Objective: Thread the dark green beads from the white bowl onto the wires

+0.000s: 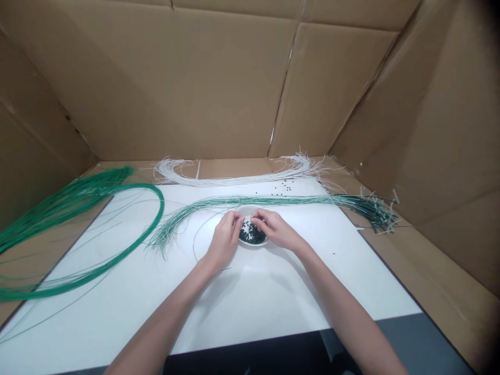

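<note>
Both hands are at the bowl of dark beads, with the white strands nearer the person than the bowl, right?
Not quite: the head view shows the white strands beyond the bowl of dark beads, where the left hand and right hand indeed are.

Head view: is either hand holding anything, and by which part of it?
Cannot tell: the left hand and right hand are at the bowl of dark pieces, but anything in either grip is too small to discern.

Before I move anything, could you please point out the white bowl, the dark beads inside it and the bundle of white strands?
White bowl [247, 211]: head view, far inner wall.
Dark beads [253, 236]: head view, middle of the pile.
White strands [226, 182]: head view, bundle's middle stretch.
</note>
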Tool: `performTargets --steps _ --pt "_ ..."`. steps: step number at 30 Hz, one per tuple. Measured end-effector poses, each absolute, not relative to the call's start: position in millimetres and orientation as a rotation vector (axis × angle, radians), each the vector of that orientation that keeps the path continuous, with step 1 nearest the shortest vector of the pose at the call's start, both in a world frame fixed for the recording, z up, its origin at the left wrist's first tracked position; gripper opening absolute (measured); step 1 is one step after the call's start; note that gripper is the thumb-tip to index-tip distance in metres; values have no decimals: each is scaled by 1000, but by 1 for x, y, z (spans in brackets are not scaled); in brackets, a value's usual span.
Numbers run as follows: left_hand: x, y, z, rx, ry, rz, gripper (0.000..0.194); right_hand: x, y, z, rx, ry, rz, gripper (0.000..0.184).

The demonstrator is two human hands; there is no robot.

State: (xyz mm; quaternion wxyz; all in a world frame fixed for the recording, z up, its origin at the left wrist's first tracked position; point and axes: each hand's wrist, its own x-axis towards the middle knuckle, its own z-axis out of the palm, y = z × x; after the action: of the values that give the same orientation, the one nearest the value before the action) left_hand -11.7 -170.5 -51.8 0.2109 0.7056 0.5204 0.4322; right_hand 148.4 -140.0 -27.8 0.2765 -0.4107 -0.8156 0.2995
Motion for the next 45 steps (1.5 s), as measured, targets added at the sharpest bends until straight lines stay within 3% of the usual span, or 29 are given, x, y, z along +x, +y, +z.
performTargets --steps 11,24,45 --pt "-12 -171 -48 2047 1414 1207 15 149 -140 -26 -1129 -2108 671 14" --pt "-13 -172 -44 1867 1460 1313 14 148 -136 -30 -983 -1675 1170 20" --pt "-11 -174 -40 1898 1425 1310 15 148 -138 -26 -1006 -1698 1151 22"
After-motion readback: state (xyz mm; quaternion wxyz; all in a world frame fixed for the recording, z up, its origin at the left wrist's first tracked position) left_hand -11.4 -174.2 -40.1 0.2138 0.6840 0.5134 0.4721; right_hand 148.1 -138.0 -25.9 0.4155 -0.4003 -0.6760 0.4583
